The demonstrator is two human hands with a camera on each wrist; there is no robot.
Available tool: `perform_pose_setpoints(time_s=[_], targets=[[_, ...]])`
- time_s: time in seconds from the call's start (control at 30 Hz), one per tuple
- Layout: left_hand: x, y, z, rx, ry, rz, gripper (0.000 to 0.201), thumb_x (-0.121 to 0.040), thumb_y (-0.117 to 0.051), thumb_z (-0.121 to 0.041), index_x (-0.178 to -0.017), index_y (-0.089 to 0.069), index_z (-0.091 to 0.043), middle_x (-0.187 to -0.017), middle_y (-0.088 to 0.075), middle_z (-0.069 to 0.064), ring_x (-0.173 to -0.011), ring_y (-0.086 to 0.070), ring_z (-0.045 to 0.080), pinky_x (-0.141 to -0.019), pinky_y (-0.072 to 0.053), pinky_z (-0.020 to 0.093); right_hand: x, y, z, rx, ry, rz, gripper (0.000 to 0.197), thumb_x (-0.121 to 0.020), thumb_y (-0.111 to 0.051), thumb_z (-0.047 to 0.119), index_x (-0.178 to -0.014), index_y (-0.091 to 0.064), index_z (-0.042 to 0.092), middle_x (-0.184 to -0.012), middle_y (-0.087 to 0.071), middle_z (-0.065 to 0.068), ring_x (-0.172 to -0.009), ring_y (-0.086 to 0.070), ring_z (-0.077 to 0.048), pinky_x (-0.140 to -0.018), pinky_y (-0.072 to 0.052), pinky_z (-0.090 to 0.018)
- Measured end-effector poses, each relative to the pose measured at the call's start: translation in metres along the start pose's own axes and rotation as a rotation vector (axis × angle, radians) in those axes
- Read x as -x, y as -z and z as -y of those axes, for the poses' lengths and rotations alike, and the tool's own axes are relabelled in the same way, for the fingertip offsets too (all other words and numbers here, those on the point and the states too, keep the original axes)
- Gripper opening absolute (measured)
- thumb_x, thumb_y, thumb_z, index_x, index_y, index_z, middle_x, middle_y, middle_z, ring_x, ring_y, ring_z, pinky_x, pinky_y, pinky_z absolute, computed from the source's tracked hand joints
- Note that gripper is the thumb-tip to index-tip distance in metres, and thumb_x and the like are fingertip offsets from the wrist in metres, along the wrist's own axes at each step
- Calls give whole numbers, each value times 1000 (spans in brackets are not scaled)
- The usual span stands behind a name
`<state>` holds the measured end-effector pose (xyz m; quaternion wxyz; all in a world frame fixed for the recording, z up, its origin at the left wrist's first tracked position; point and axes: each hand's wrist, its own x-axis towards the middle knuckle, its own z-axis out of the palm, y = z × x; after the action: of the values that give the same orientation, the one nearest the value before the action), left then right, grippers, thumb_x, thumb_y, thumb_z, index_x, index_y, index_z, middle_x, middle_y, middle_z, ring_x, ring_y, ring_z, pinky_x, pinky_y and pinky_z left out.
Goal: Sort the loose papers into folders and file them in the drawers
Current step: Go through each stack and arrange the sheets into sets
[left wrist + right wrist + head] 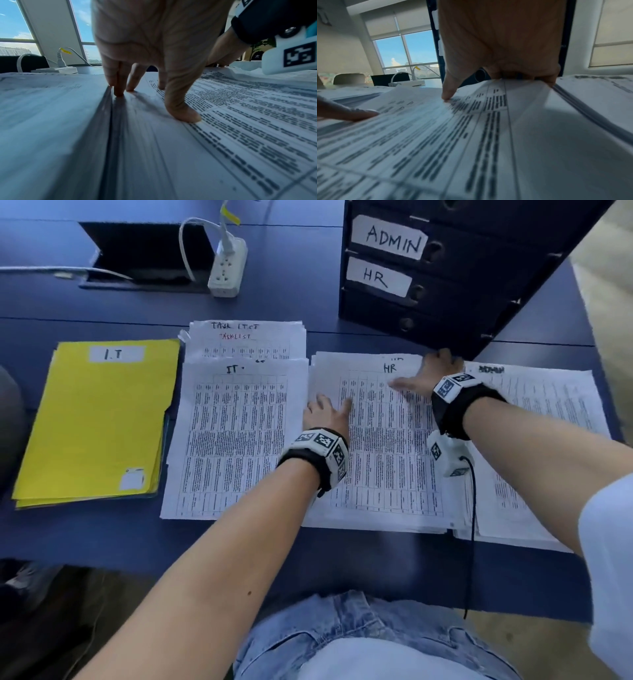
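Observation:
The HR paper stack (383, 460) lies in the middle of the blue table (291, 302). My left hand (327, 410) presses its fingertips (118, 92) on the stack's left margin, fingers fairly straight. My right hand (424, 374) is at the stack's far right corner; its fingers curl under the far edge and its thumb (448, 93) lies on top, lifting the top HR sheets (471, 135) a little. An IT stack (236, 440) lies to the left, an ADMIN stack (548, 412) to the right. A yellow folder (99, 419) labelled I.T lies at far left.
A dark drawer unit (462, 285) with ADMIN and HR labels stands at the back right, just behind my right hand. A task-list paper stack (246, 340) lies behind the IT stack. A white power strip (227, 268) and a cable opening (144, 251) are at the back.

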<state>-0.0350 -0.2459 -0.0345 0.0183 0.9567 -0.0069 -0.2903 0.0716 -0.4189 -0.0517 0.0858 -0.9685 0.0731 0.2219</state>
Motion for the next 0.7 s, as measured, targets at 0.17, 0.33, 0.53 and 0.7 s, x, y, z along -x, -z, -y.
perform_pose_setpoints(time_s=[0.17, 0.33, 0.53, 0.7], targets=[[-1, 2, -5, 7, 35, 29, 87, -84, -64, -18, -149, -7, -26, -150, -9, 31, -136, -23, 44, -113, -22, 45, -2, 10, 13, -39, -24, 75, 101, -65, -50, 83, -123, -52, 0, -136, -46, -21, -128, -39, -37, -109, -24, -47], [-2, 3, -6, 15, 47, 28, 85, -86, -62, -18, -149, -6, -26, -149, -11, 30, -135, -23, 44, -112, -23, 45, 27, 23, 29, -392, 79, 125, 53, -76, -73, 39, -109, -60, 0, -105, -60, -12, -85, -57, -23, -61, -39, -25], [-5, 0, -5, 36, 43, 23, 82, -88, -58, -16, -149, -6, -28, -149, -11, 29, -136, -22, 43, -111, -23, 45, 98, 21, 7, -959, 178, 108, 36, -80, -70, 9, -115, -59, 8, -111, -62, -3, -99, -58, -14, -77, -44, -12], [-5, -3, 0, 185, 34, 14, 91, -80, -70, -20, -148, -10, -27, -147, -15, 25, -135, -23, 40, -109, -27, 44, 116, -17, -19, -763, -49, -109, 15, -86, -63, 9, -99, -60, 4, -99, -61, -14, -102, -59, -30, -88, -48, -34]])
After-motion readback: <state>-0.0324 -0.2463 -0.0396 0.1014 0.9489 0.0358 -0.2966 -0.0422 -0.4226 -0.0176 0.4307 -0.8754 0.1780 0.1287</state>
